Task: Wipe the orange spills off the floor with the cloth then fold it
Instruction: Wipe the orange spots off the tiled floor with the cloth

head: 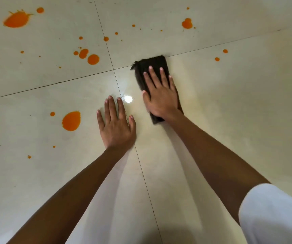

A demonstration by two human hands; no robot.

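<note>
The right hand [160, 93] lies flat on the dark cloth [152, 67], with straight, spread fingers that press it to the floor [238, 103]. The cloth is a folded strip on the pale tiles, just right of a grout line; its far end touches the crossing line. The left hand [116, 123] rests flat on the floor beside it, fingers straight, and holds nothing. Orange spills [71, 120] lie to the left and further ahead, apart from the cloth. A white sleeve [273, 213] shows at the lower right.
</note>
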